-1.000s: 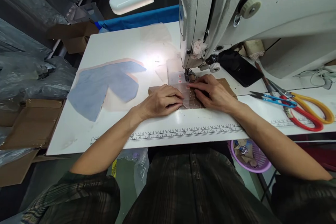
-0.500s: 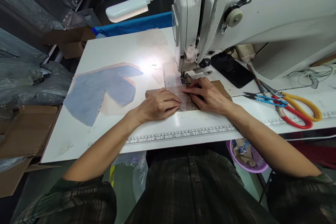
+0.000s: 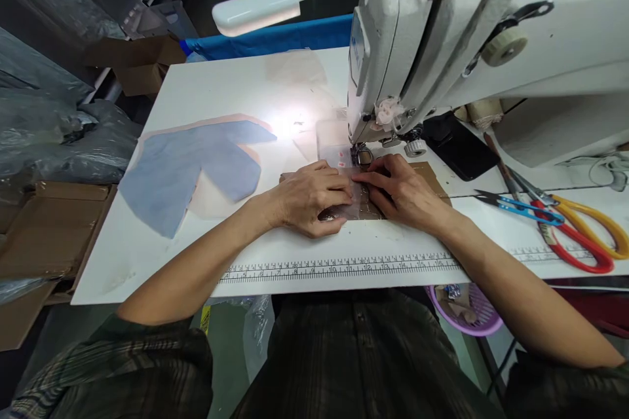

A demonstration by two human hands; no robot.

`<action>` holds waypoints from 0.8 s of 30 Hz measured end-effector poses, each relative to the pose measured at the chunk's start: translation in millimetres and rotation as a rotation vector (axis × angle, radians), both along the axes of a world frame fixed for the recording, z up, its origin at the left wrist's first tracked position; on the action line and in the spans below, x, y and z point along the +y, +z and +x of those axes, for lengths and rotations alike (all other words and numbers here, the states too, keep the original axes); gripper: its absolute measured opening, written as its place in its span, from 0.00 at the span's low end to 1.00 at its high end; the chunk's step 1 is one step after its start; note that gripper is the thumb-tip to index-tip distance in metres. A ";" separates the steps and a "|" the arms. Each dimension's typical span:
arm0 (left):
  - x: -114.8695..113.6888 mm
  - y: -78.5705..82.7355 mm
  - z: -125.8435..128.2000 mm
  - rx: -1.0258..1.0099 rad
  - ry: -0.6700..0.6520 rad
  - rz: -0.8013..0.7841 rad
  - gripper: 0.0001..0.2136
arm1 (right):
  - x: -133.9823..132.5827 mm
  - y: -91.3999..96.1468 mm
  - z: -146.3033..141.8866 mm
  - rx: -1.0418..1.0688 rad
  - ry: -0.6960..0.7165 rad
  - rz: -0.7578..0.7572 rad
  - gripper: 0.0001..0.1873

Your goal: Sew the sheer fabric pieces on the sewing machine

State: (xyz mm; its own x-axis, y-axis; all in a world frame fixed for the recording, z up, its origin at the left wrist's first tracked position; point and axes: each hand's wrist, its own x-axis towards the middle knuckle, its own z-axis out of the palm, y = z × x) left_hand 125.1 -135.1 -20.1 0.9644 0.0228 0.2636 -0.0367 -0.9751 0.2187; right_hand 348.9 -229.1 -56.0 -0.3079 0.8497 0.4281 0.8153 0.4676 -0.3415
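Observation:
A sewing machine point(image 3: 383, 46) stands over the table, its presser foot point(image 3: 362, 156) just beyond my fingertips. A brown, shiny sheet with pale lines point(image 3: 369, 207) lies flat under my hands, a thin whitish see-through piece point(image 3: 350, 211) on top of it. My left hand point(image 3: 314, 200) rests on the left part of these layers, fingers bent and thumb spread apart. My right hand point(image 3: 398, 190) lies on the brown sheet to the right, index finger stretched toward the whitish piece near the foot. The undersides of both hands are hidden.
Blue fabric pieces point(image 3: 196, 157) lie on the left of the white table point(image 3: 147, 268). Right of the machine are a black phone point(image 3: 459, 144), blue thread snips point(image 3: 528, 208) and scissors with red and yellow handles point(image 3: 584, 236). A purple basket point(image 3: 484, 321) sits below the table edge.
The view has shifted, so the machine and scissors appear further right. My left thumb has spread away from the fingers. My right hand stays by the presser foot, index finger more extended.

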 end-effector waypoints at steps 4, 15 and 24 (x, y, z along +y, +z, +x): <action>-2.8 1.1 -1.6 0.054 0.030 0.062 0.10 | 2.1 0.8 -3.0 -0.043 -0.026 0.013 0.18; -2.8 -3.6 -4.9 0.063 0.071 0.144 0.15 | -1.4 0.7 0.1 -0.013 -0.032 -0.039 0.19; 1.7 -3.6 -3.7 0.041 0.106 0.147 0.17 | -1.2 2.5 -0.1 0.029 -0.023 -0.052 0.19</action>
